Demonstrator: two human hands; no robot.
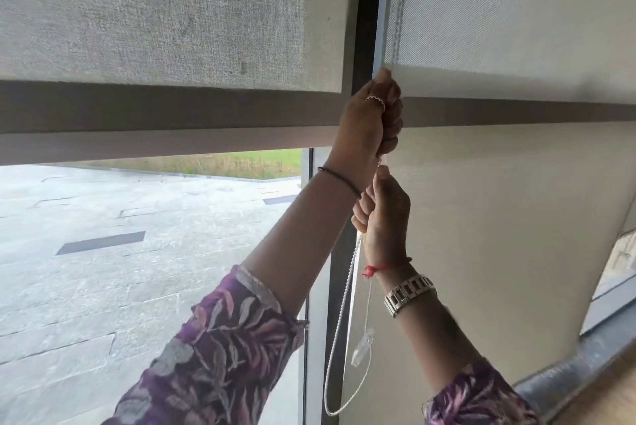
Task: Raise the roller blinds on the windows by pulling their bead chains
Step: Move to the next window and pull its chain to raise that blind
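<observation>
From the head camera, two roller blinds are hanging side by side at the windows. The left blind (155,12) is sitting partly raised, its bottom bar (165,142) stopping above a strip of clear glass through which a grey paved yard (103,235) and a band of grass (223,163) are showing. The right blind (516,12) is reaching much lower, its fabric running down out of the frame. A dark window frame post (363,12) is standing between the two.

One white bead chain (344,304) is hanging just beside that post, dropping in a loop that is curving round near the bottom edge of the picture. One small clear plastic piece (362,350) is dangling on a thin cord inside the loop.

Two hands are working the chain, one above the other. The left hand (370,118) is the upper one, fingers curled tight into a fist around the chain, wearing one ring (375,101) and one thin dark bracelet (339,178) at the wrist. The right hand (383,214) is just below it, also closed on the chain with fingers folded round it. Its wrist is carrying one red thread (378,268) and one metal link watch band (409,294). Both arms are wearing purple leaf-print sleeves (220,349).
</observation>
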